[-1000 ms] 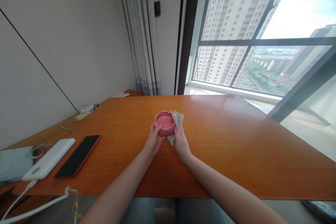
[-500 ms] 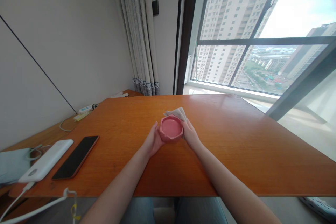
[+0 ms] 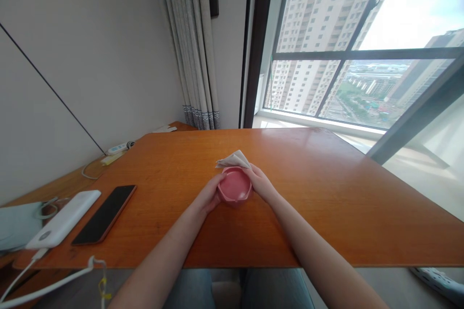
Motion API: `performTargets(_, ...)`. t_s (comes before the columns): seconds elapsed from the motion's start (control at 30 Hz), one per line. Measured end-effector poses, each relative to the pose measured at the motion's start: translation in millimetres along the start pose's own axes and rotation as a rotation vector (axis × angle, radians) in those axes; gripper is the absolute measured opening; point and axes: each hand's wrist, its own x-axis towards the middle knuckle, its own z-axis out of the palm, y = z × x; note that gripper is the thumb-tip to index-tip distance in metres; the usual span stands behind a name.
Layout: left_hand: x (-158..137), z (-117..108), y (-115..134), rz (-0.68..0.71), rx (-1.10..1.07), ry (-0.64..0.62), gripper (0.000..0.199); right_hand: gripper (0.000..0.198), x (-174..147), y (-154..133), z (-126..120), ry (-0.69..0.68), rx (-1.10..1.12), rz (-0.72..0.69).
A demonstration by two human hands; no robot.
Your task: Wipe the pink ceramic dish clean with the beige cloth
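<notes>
A small pink dish (image 3: 235, 185) with a faceted rim is held over the middle of the table, its hollow facing me. My left hand (image 3: 210, 195) grips its left side, the thumb at the rim and the other fingers partly hidden beneath. At the far right edge of the dish, my right hand (image 3: 260, 182) presses a folded whitish tissue (image 3: 235, 159) against the rim. The tissue's loose end sticks out to the left, behind the dish. Some of the right fingers are hidden by the tissue and dish.
On the wooden table (image 3: 326, 203), a black phone (image 3: 105, 215) and a white power bank (image 3: 64, 219) with a plugged-in cable lie at the left. A power strip (image 3: 118, 149) sits by the wall. A large window (image 3: 326, 55) is at the right.
The dish has come slightly nearer to me and tilted differently. The tissue has shifted left along its far rim, with my right hand following a little.
</notes>
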Motion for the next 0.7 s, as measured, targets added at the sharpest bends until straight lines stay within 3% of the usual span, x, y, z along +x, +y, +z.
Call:
performTargets(0.37,0,5,6,0.165,-0.154,0.079,0.029,0.035,-5,28,19,0.189,-0.014,-0.129)
performTargets(0.5,4,0,8,0.220,-0.222,0.110,0.031,0.037,-12,35,32,0.185,-0.024,-0.159)
performTargets(0.7,9,-5,5,0.328,-0.284,0.042,0.033,0.038,-16,28,44,0.157,-0.043,-0.195)
